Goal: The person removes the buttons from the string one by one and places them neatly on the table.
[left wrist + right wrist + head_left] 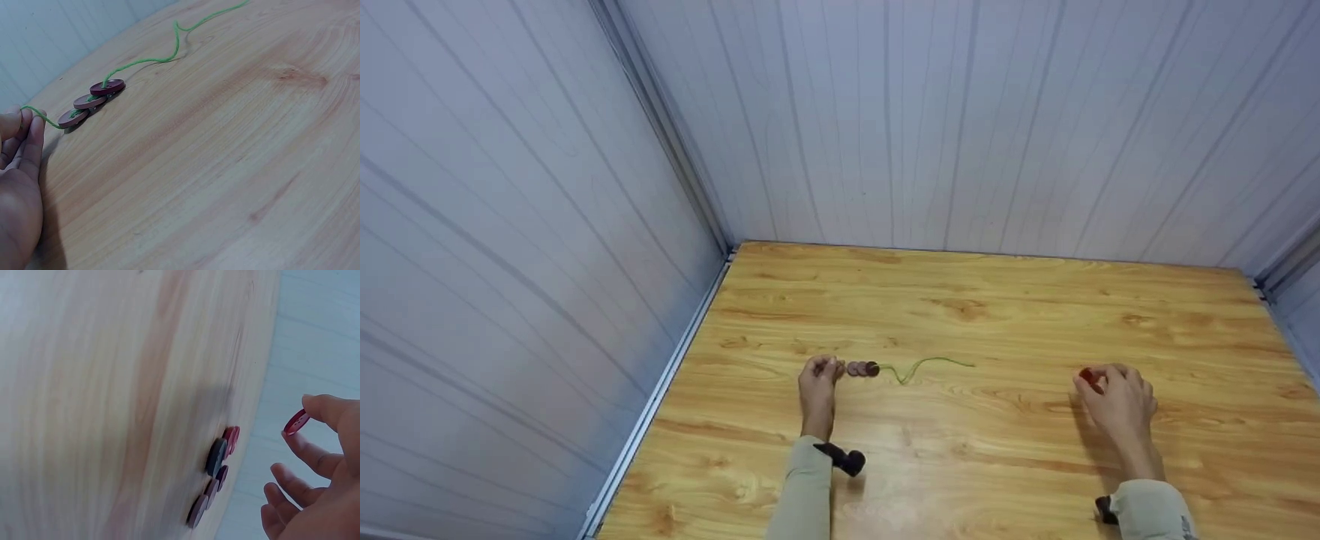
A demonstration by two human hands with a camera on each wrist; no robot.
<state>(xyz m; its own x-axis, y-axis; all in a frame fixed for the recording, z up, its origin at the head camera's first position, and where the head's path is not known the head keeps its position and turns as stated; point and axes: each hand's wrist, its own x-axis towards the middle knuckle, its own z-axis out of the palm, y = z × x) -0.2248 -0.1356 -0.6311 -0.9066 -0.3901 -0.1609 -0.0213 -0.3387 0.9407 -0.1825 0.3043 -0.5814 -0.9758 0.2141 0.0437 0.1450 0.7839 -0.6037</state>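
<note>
My left hand (819,390) pinches one end of a green string (140,60) between thumb and fingertips. Three brownish-red buttons (90,101) are threaded on the string and lie overlapping in a row on the wooden table, just right of those fingertips. Past them the string's loose end trails off to the right in a bent line. Far to the right, my right hand (1119,401) holds a red button (296,422) by its edges between thumb and index finger, raised over the table. The other right fingers are spread and loosely bent.
Below the right hand, several loose buttons lie grouped on the table: red ones (230,439), a dark one (216,457) and brownish ones (198,511). Pale panelled walls (885,127) bound the wooden table (960,442) at the back and the left.
</note>
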